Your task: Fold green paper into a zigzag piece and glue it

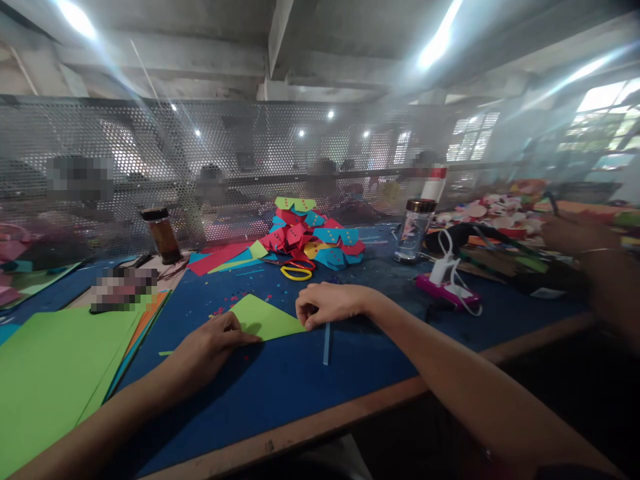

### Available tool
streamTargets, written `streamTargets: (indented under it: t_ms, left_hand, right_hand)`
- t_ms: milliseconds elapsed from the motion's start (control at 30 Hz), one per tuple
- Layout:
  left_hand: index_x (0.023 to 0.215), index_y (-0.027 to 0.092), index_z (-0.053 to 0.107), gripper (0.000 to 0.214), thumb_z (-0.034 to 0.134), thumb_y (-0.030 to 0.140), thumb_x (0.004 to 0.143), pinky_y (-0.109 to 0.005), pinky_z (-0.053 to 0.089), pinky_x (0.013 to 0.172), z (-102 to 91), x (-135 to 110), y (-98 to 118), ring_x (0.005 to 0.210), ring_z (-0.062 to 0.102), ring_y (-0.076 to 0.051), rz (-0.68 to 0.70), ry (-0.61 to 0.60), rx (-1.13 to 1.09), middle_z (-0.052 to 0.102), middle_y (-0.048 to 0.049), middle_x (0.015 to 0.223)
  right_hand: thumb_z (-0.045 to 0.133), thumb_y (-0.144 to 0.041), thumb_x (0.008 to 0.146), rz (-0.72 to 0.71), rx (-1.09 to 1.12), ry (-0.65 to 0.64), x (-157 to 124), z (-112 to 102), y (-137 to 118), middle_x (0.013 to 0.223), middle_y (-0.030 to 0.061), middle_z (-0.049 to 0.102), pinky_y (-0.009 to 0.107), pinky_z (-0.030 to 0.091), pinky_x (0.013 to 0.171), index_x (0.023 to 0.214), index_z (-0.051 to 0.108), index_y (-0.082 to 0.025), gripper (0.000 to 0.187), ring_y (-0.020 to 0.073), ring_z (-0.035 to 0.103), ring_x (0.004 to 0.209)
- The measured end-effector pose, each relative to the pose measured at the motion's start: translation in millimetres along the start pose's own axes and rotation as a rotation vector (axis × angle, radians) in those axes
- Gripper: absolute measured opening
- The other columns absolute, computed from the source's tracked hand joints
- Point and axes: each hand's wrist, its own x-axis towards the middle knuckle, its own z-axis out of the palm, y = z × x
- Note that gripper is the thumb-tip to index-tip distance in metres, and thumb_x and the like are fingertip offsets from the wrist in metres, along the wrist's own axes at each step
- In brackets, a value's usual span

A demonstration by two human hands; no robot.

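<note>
A triangular piece of folded bright green paper lies on the blue tabletop in front of me. My left hand is closed at its left end, one finger stretched along the near edge and pressing it down. At the right corner, my right hand has its fingers curled with thumb and fingertip pinched on the paper's tip. A narrow blue strip lies on the table just below my right wrist. Beyond my hands are scissors with yellow and red handles, partly under a pile of cut, dotted paper shapes.
Green sheets are stacked at left, over orange and blue ones. A dark-filled jar and a clear bottle stand near the perforated screen. A purple power strip with white cables lies right; another person's arm reaches in.
</note>
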Motion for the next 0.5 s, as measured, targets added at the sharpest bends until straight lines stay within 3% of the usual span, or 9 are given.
streamTargets:
  t_ms: [367,500]
  left_hand:
    - [0.118,0.034,0.067,0.043,0.042,0.009,0.093,-0.029,0.049,0.075,-0.7,0.2,0.1,0.082,0.059,-0.017,0.001,0.013,0.010,0.058,-0.0030,0.093]
    - [0.118,0.034,0.066,0.044,0.041,0.008,0.093,-0.030,0.049,0.074,0.4,0.2,-0.2,0.081,0.059,-0.017,0.006,0.012,0.028,0.058,-0.0030,0.093]
  right_hand:
    - [0.065,-0.014,0.080,-0.089,0.041,-0.047,-3.7,-4.5,4.3,0.097,0.0062,0.069,0.026,0.042,0.081,0.096,0.071,-0.014,0.017,0.0191,0.060,0.096]
    - [0.060,-0.021,0.087,-0.116,0.058,-0.012,-1.9,-3.4,-3.2,0.100,0.0079,0.070,0.027,0.042,0.081,0.099,0.071,-0.014,0.018,0.0198,0.061,0.096]
